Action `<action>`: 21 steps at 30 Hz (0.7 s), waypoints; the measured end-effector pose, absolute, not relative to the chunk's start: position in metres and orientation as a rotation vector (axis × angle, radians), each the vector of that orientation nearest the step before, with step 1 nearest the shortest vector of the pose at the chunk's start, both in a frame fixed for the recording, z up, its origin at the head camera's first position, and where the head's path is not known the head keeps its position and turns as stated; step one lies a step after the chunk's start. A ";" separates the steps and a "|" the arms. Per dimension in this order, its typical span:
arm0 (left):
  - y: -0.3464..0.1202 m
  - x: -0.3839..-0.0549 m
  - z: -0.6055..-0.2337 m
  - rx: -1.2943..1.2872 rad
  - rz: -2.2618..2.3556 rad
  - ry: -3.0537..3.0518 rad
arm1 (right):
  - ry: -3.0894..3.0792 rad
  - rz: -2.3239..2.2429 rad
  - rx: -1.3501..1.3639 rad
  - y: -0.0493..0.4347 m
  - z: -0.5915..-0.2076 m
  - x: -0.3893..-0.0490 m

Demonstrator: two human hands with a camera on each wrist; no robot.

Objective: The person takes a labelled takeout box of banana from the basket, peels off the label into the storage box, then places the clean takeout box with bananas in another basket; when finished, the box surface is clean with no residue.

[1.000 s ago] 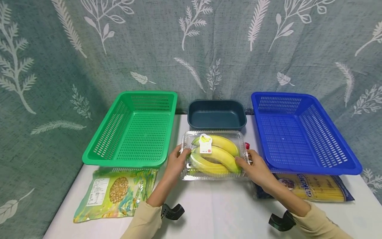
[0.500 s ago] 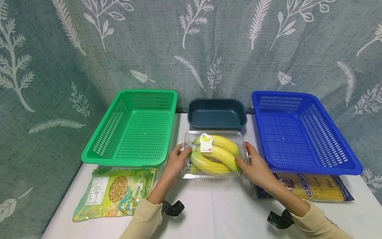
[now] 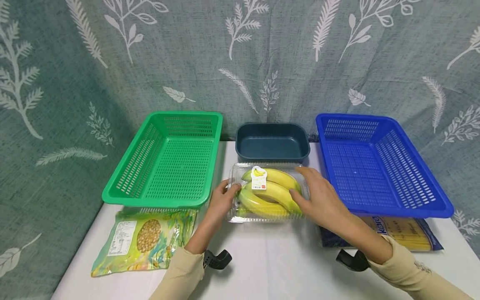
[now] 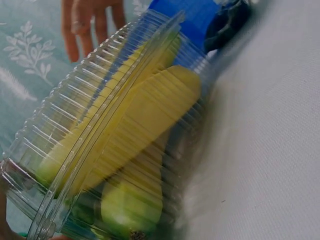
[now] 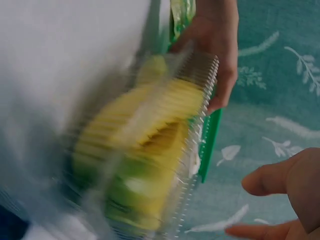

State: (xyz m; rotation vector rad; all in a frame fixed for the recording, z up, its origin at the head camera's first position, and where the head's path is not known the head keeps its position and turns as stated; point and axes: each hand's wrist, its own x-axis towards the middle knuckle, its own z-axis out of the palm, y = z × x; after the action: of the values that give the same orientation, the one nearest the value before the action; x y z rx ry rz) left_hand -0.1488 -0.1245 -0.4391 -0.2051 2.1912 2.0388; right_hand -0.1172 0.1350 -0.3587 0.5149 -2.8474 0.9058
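Note:
A clear plastic clamshell box [image 3: 247, 218] holds several yellow-green bananas [image 3: 275, 191] and carries a small white banana sticker [image 3: 258, 181] on its lid. In the head view it sits at the middle of the table. My left hand [image 3: 220, 204] grips its left edge, thumb over the lid. My right hand [image 3: 322, 202] is spread over the right end of the box, overlapping its corner in the head view. Both wrist views show gaps between the right fingers [image 5: 272, 180] and the box, with nothing in that hand.
Behind the box stands a dark teal tub [image 3: 273, 155]. A green basket [image 3: 157, 201] is at left, a blue basket [image 3: 393, 210] at right. A green patterned bag [image 3: 150, 258] lies front left; a spaghetti pack [image 3: 408, 239] lies partly under the blue basket.
My right hand has let go of the box's right edge and lifted up off it, fingers spreading. The left hand and the box have hardly moved.

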 end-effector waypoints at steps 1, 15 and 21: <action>-0.124 -0.149 -0.439 -0.207 2.037 2.194 | -2.843 0.899 0.548 0.134 -0.356 -0.120; -0.124 -0.148 -0.439 -0.201 2.032 2.210 | -2.804 0.874 0.847 0.110 -0.332 -0.166; -0.125 -0.150 -0.441 -0.205 2.028 2.205 | -2.885 0.785 0.902 0.098 -0.332 -0.181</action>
State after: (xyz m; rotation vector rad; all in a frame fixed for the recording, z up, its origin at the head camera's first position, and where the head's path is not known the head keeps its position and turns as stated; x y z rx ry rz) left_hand -0.1495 -0.1253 -0.4413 -0.2045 2.2054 2.0284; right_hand -0.1807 0.0982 -0.3316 0.9019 -2.8854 0.7854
